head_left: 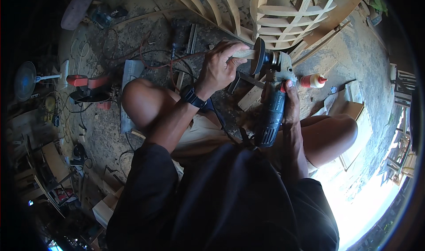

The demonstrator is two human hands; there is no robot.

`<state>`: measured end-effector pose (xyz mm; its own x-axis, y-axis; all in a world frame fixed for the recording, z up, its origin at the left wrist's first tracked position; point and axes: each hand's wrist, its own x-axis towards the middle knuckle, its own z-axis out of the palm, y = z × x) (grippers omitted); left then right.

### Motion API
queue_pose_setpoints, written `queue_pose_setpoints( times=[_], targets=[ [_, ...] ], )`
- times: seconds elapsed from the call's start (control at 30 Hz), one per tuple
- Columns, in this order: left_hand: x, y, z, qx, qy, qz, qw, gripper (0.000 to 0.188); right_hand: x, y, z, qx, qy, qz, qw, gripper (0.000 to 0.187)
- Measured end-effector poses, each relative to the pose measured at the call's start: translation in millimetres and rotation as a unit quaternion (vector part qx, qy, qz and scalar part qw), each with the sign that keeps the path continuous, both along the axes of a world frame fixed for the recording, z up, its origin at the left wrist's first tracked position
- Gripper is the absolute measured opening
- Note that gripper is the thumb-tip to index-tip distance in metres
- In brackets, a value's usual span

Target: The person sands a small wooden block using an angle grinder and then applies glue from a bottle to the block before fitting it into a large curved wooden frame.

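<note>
My right hand (290,103) is wrapped round the dark blue body of an angle grinder (271,114), its thumb near the red part by the grey head. The grinder's round sanding disc (257,58) stands on edge, facing left. Between the fingers of my left hand (220,67) is a small piece of wood (243,54), its end against or very close to the disc face. Whether the disc is spinning I cannot tell. A dark watch (192,96) sits on my left wrist.
Curved wooden slatwork (292,19) stands ahead. A white bottle with a red cap (314,80) lies right of the grinder. Wood offcuts (251,98) lie between my legs. A red cable (170,65) crosses the floor. At left are a red-and-black power tool (90,85) and a fan (26,80).
</note>
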<state>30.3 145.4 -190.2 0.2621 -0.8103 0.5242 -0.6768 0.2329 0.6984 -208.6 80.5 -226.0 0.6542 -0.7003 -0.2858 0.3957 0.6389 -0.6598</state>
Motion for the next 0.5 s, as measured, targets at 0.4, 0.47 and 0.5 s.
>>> queue_pose_setpoints(
  times=[0.4, 0.47, 0.5],
  targets=[
    [-2.1, 0.8, 1.0, -0.003, 0.004, -0.013, 1.0, 0.031, -2.4, -1.5, -2.1, 0.006, -0.005, 0.0, 1.0, 0.047],
    [-2.1, 1.2, -0.1, 0.001, 0.005, -0.015, 1.0, 0.031, -2.4, -1.0, -1.9, 0.006, -0.003, -0.002, 1.0, 0.047],
    [-2.3, 1.3, -0.6, -0.002, 0.003, -0.017, 1.0, 0.031, -2.4, -0.5, -1.7, 0.011, 0.001, -0.005, 1.0, 0.047]
  ],
)
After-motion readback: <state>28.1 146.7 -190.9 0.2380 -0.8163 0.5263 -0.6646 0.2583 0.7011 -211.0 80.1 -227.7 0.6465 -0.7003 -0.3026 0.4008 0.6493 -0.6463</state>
